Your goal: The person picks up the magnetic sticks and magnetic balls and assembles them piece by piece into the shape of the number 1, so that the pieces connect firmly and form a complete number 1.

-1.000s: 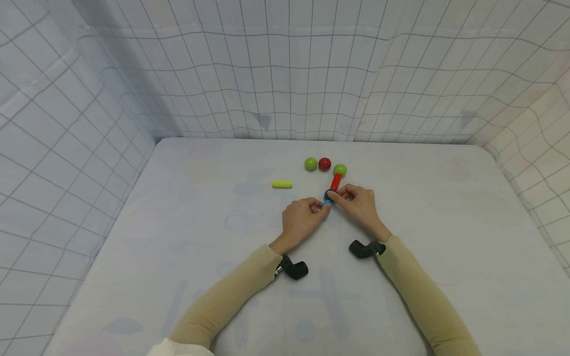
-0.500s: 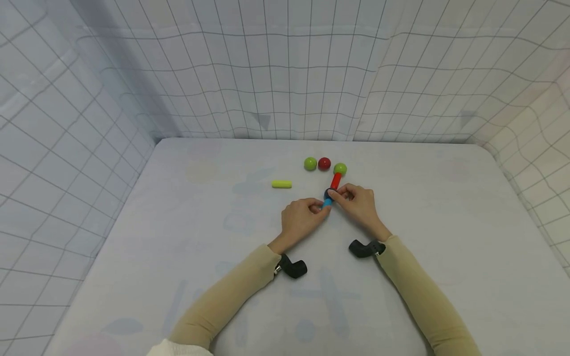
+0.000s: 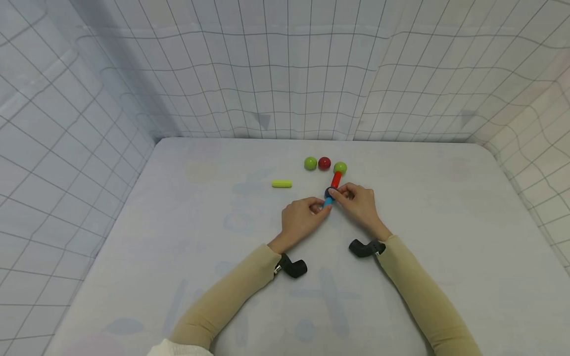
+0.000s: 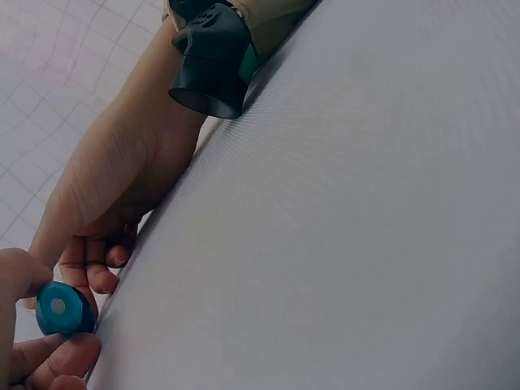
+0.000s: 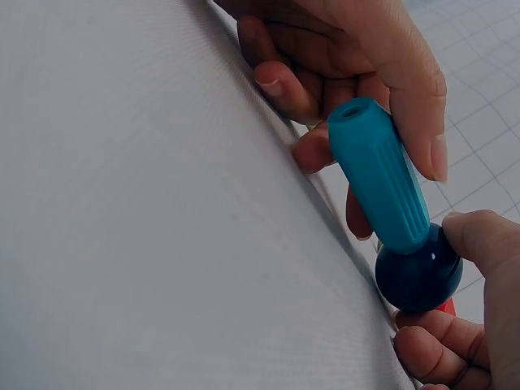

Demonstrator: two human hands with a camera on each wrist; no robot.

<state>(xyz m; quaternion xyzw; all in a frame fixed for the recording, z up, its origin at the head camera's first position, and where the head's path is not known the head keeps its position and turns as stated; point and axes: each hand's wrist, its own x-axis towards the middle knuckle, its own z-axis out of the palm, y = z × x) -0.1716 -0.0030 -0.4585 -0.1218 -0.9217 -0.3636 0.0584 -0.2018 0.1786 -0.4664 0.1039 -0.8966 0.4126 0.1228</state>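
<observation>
A ridged blue rod (image 5: 378, 179) meets a dark blue ball (image 5: 418, 272) end to end. My left hand (image 3: 303, 217) pinches the rod between thumb and fingers. My right hand (image 3: 359, 206) pinches the ball, thumb on one side and fingertips on the other. From the ball's far side a red rod (image 3: 336, 179) runs away to a green ball (image 3: 340, 167), which it appears to touch. The left wrist view shows the blue rod end-on (image 4: 63, 307), with a pale round spot in its end. In the head view, fingers cover part of the rod and ball.
Left of the green ball lie a red ball (image 3: 324, 163) and another green ball (image 3: 310, 163). A yellow-green rod (image 3: 282, 184) lies farther left on the white table (image 3: 200, 212). Grid-patterned cloth (image 3: 285, 89) rises behind the table and at both sides.
Both hands keep their grip and hardly move. The joined rods and balls have shifted very slightly away from me.
</observation>
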